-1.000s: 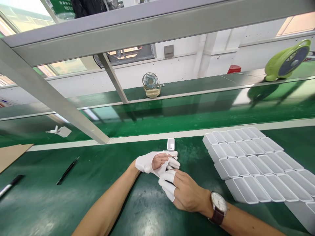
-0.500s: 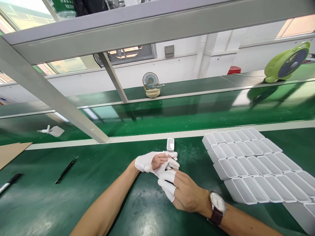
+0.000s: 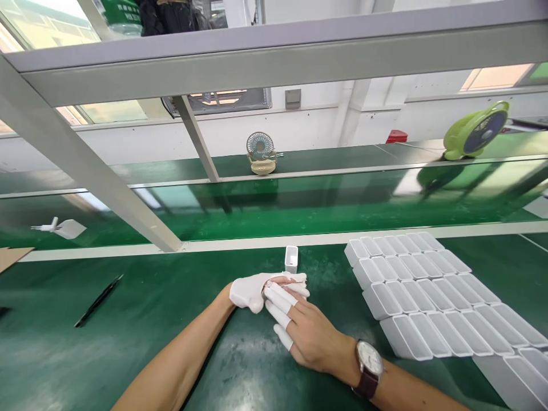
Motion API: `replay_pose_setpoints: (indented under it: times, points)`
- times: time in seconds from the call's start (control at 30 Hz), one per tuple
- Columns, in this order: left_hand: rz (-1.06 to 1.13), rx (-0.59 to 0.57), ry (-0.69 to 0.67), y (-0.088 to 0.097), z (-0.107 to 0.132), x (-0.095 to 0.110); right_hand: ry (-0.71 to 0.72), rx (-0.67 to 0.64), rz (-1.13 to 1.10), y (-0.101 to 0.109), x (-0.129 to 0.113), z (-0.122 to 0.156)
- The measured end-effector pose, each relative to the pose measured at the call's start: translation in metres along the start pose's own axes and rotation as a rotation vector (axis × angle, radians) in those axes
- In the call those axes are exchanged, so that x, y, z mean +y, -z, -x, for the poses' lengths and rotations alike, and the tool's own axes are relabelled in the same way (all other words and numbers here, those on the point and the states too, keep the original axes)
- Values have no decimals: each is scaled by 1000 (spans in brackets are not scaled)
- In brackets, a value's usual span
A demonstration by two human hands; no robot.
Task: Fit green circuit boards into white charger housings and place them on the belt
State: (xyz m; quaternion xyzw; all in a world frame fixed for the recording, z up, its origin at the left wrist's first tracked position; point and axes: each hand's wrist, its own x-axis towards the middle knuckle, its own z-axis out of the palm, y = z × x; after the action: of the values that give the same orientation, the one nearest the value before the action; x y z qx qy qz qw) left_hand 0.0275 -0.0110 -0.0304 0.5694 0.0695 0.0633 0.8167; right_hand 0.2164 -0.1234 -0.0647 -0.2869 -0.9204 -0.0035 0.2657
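Observation:
My left hand (image 3: 250, 290) lies on the green bench in a thin white glove (image 3: 244, 292) that leaves some skin bare near the knuckles. Its fingers stretch flat to the right and hold nothing. My right hand (image 3: 306, 334), with white finger cots on its fingertips and a wristwatch (image 3: 367, 367) on the wrist, reaches over the left hand. Its fingers press together on the glove; the thumb is hidden. A small open white box (image 3: 291, 258) stands upright just beyond both hands.
A block of several white open boxes (image 3: 428, 291) lies at the right. Black tweezers (image 3: 98, 299) lie at the left, with cardboard (image 3: 11, 256) behind them. On the belt behind sits a white plug part (image 3: 64, 228). Two small fans (image 3: 261, 153) (image 3: 475, 130) stand on the far shelf.
My right hand has slid up and left over the back of the gloved left hand, covering the bare patch. The view has shifted, so the belt part sits further left.

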Motion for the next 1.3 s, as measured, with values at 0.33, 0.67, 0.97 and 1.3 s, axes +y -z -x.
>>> replay_pose_setpoints:
  times: [0.33,0.67,0.97,1.3]
  points:
    - [-63,116,-60,15,10,-2,129,41,33,5,5,-6]
    - [-542,1049,-218,18,-13,9,171,11,45,3,2,-6]
    - [-1070,993,-115,-2,-40,-8,193,-8,103,-4,5,-9]
    - [-1101,1070,-66,1,-36,-12,310,-59,115,-16,29,-8]
